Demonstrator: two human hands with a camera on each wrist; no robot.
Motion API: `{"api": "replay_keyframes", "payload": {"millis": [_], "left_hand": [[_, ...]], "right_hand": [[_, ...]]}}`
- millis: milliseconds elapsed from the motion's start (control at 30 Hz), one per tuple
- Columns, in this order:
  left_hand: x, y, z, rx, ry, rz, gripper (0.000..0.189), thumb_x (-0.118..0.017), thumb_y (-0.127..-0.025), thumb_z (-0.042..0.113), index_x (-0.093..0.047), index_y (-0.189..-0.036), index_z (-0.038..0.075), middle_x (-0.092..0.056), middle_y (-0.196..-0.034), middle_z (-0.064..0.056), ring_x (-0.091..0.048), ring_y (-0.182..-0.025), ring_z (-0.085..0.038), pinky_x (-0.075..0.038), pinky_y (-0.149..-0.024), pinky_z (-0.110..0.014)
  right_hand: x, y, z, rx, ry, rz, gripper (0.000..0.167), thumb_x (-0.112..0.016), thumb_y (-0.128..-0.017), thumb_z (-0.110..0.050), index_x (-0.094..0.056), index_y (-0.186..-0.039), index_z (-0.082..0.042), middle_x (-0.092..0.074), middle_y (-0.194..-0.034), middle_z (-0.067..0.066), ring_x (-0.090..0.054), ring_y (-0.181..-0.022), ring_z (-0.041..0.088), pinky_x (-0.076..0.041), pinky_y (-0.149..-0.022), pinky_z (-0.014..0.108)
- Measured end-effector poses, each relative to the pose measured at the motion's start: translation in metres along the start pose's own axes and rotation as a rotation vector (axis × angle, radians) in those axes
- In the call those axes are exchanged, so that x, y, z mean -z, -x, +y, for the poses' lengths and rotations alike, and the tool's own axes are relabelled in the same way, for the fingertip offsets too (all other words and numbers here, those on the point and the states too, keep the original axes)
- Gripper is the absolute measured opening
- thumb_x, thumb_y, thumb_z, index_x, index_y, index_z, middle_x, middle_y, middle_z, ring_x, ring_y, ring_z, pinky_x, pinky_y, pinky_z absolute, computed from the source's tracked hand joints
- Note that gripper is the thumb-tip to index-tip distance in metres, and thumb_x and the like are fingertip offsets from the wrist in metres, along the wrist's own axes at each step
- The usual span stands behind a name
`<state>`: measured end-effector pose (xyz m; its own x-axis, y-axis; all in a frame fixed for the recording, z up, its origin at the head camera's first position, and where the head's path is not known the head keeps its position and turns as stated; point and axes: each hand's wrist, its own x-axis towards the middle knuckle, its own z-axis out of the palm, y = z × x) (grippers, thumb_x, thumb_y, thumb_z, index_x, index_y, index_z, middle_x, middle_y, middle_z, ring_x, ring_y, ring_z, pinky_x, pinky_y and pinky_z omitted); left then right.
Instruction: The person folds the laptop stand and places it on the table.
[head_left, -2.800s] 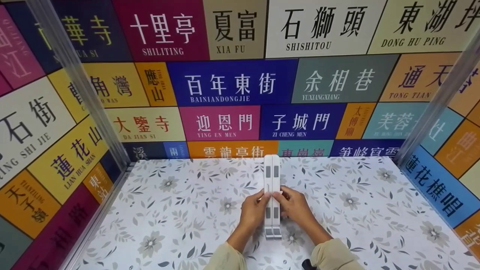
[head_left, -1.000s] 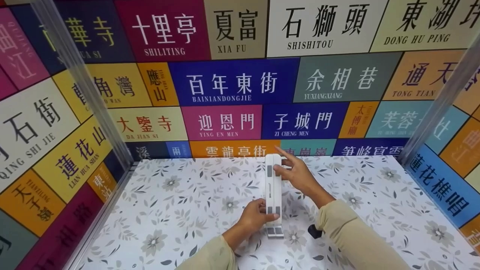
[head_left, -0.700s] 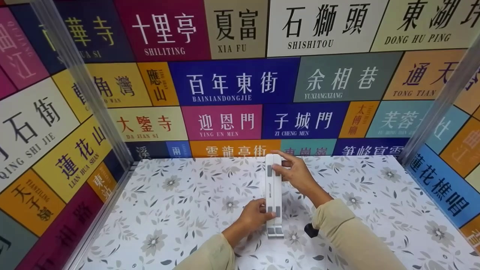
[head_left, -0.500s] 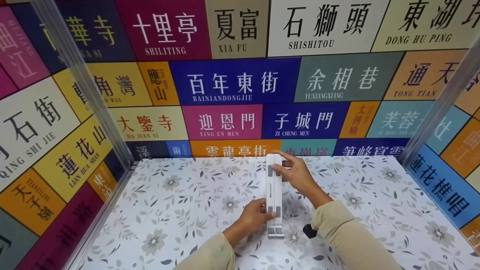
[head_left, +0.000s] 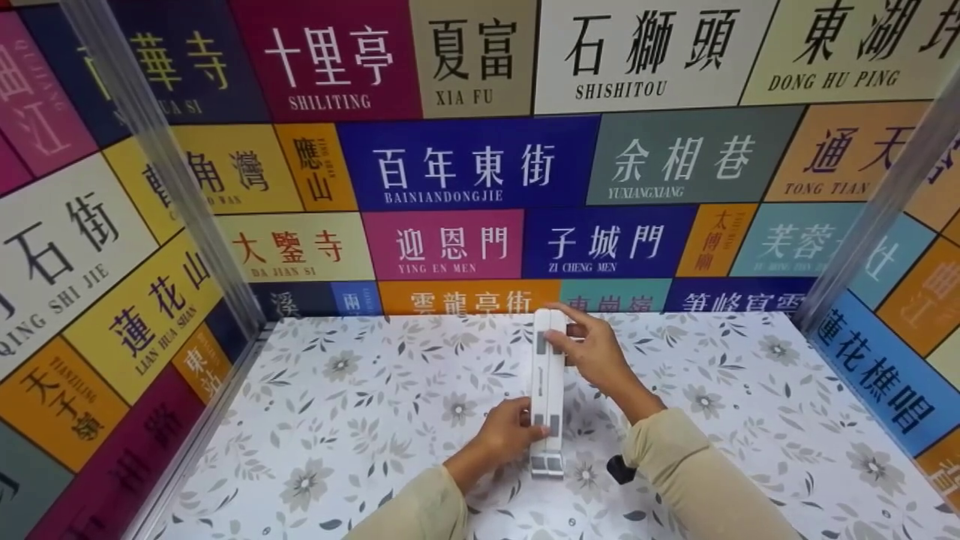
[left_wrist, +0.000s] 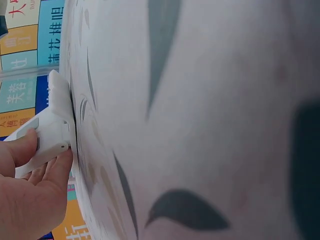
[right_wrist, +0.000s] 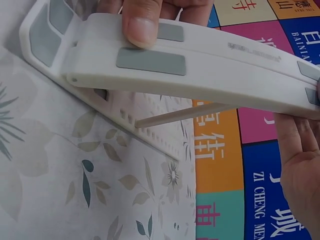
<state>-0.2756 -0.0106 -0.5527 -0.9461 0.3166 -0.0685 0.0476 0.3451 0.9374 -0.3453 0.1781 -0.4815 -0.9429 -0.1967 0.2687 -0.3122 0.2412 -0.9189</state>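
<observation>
A white folding laptop stand (head_left: 548, 382) with grey pads stands raised on the table, its narrow form pointing away from me. In the right wrist view, a thin strut props the upper arm of the stand (right_wrist: 215, 80) over a slotted base (right_wrist: 145, 125). My left hand (head_left: 504, 433) grips the near, lower end, thumb on top by a grey pad. My right hand (head_left: 596, 349) holds the far, raised end, thumb on the near face and fingers behind. In the left wrist view, the left hand (left_wrist: 35, 200) pinches the stand (left_wrist: 52, 130) near its hinge.
A floral-patterned cloth (head_left: 405, 450) covers the table. Behind it rises a wall of coloured signs (head_left: 465, 165), with clear corner posts (head_left: 165, 165) at both sides. A small black object (head_left: 620, 469) shows at the right cuff.
From the stand's middle, my right hand has moved to its far end and my left hand to its near end. The right index finger has since lowered; otherwise the hands hold nearly still.
</observation>
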Motion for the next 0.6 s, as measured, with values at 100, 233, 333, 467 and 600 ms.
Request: {"api": "replay_keyframes", "payload": {"millis": [100, 233, 333, 467, 600], "left_hand": [[0.003, 0.000, -0.001, -0.007, -0.020, -0.019, 0.025, -0.078, -0.090, 0.010, -0.071, -0.114, 0.010, -0.077, -0.104, -0.005, -0.070, -0.093, -0.011, -0.057, -0.081, -0.029], [0.008, -0.001, -0.002, -0.018, -0.016, -0.068, 0.024, -0.076, -0.091, 0.009, -0.070, -0.113, 0.008, -0.077, -0.104, -0.006, -0.070, -0.093, -0.011, -0.057, -0.081, -0.029], [0.012, -0.002, -0.002, -0.031, -0.021, -0.104, 0.021, -0.077, -0.091, 0.009, -0.070, -0.111, 0.007, -0.077, -0.101, -0.005, -0.069, -0.089, -0.009, -0.056, -0.078, -0.027], [0.018, -0.004, -0.004, -0.048, -0.041, -0.148, 0.021, -0.077, -0.090, 0.010, -0.071, -0.110, 0.010, -0.077, -0.100, -0.003, -0.069, -0.088, -0.008, -0.055, -0.078, -0.025], [0.026, -0.006, -0.005, -0.047, -0.056, -0.214, 0.025, -0.077, -0.090, 0.010, -0.072, -0.115, 0.013, -0.077, -0.102, -0.001, -0.069, -0.090, -0.009, -0.056, -0.081, -0.026]], "right_hand": [[0.000, 0.003, 0.003, -0.006, 0.024, 0.022, 0.049, -0.072, -0.097, -0.031, -0.058, -0.143, -0.036, -0.073, -0.119, 0.009, -0.072, -0.096, 0.023, -0.063, -0.071, 0.038], [-0.002, 0.008, 0.001, 0.009, 0.003, 0.062, 0.048, -0.075, -0.093, -0.037, -0.060, -0.139, -0.039, -0.076, -0.109, 0.010, -0.073, -0.091, 0.022, -0.063, -0.068, 0.036], [-0.003, 0.012, 0.001, 0.025, -0.004, 0.092, 0.048, -0.076, -0.093, -0.036, -0.062, -0.138, -0.038, -0.076, -0.097, 0.012, -0.072, -0.083, 0.022, -0.063, -0.066, 0.037], [-0.007, 0.017, 0.000, 0.017, 0.004, 0.144, 0.049, -0.077, -0.092, -0.035, -0.062, -0.138, -0.040, -0.077, -0.093, 0.010, -0.071, -0.078, 0.021, -0.062, -0.064, 0.036], [-0.012, 0.023, -0.003, -0.001, -0.004, 0.198, 0.049, -0.078, -0.091, -0.034, -0.062, -0.136, -0.042, -0.078, -0.094, 0.009, -0.072, -0.077, 0.021, -0.062, -0.063, 0.035]]}}
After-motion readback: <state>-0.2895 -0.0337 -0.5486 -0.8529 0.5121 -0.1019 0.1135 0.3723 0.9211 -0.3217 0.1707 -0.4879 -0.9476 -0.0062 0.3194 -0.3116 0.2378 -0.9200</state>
